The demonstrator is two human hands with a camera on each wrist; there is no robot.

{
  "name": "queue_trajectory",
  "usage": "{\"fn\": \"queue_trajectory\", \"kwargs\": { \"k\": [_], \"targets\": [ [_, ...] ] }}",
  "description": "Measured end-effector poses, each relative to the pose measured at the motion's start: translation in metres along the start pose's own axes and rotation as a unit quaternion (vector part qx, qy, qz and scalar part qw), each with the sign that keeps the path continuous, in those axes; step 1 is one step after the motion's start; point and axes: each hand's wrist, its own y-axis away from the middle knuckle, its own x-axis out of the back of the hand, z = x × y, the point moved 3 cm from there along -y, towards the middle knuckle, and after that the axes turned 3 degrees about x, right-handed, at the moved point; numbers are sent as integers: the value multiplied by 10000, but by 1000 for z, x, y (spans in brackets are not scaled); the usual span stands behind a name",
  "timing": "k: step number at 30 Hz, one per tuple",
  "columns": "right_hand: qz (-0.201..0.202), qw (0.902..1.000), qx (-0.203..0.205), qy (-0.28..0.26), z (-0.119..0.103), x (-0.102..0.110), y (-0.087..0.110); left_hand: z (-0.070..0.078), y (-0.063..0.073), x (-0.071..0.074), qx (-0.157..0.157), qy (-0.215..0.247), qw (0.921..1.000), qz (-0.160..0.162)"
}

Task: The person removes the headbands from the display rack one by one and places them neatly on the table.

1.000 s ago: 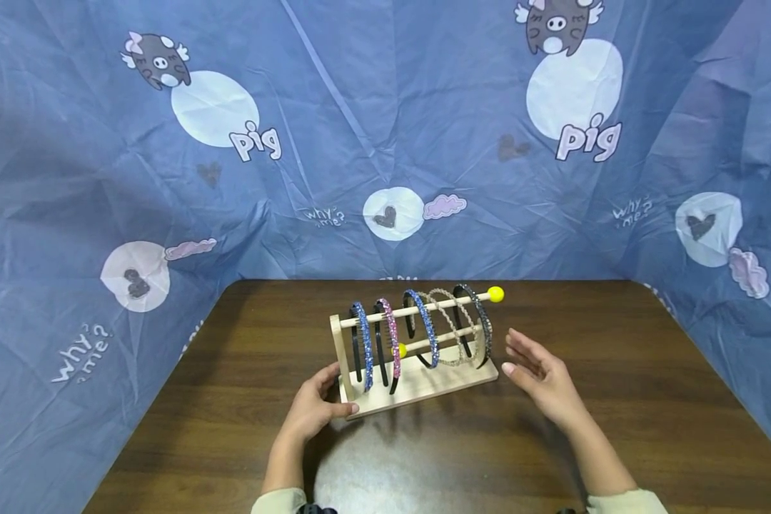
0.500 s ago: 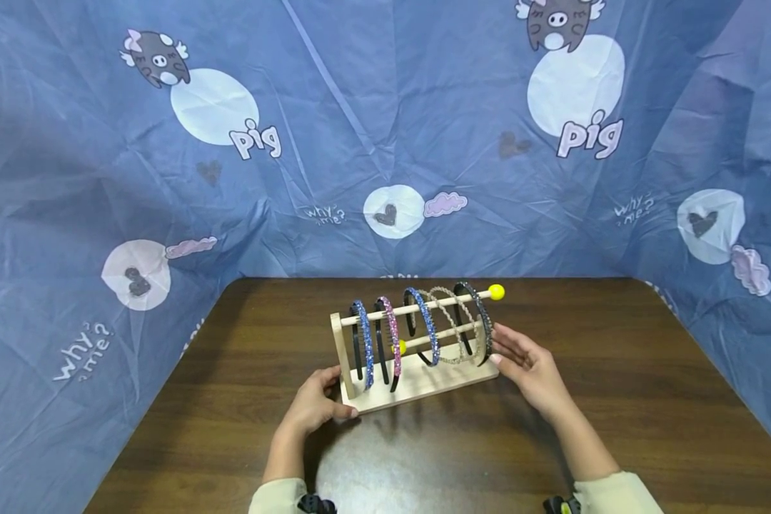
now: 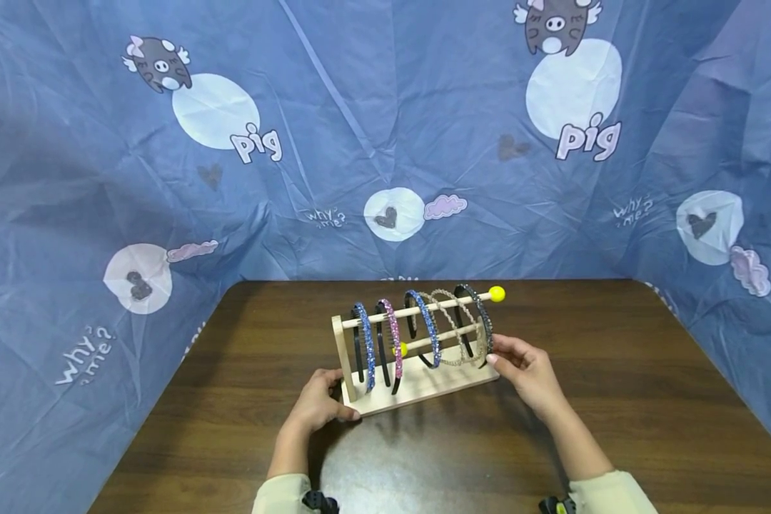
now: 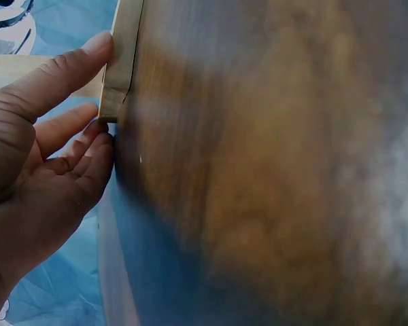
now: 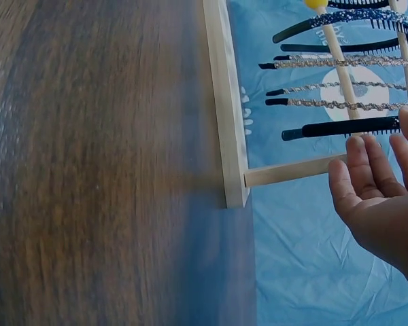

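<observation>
Shifted leftward since a second ago, a person's right hand [image 3: 530, 375] touches the black glittering headband [image 5: 340, 128] at the right end of a pale wooden two-rod rack [image 3: 417, 385]; its thumb and fingers stand apart, though whether they pinch the band cannot be told. At the opposite end, the left hand [image 3: 315, 403] grips the rack's base, thumb in front. The rack stands angled on a brown wood-grain table [image 3: 231, 400].
</observation>
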Motion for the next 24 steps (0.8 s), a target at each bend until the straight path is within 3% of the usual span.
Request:
{"fn": "queue_trajectory", "kwargs": {
  "k": [9, 16, 24],
  "targets": [
    [36, 9999, -38, 108, 0, -1, 0, 0, 0, -1, 50, -194, 9998, -74],
    [128, 9996, 128, 207, -30, -8, 5, 0, 2, 0, 1, -236, 9997, -91],
    [276, 9989, 375, 79, -12, -4, -3, 1, 0, 1, -40, -189, 9998, -38]
  ]
}}
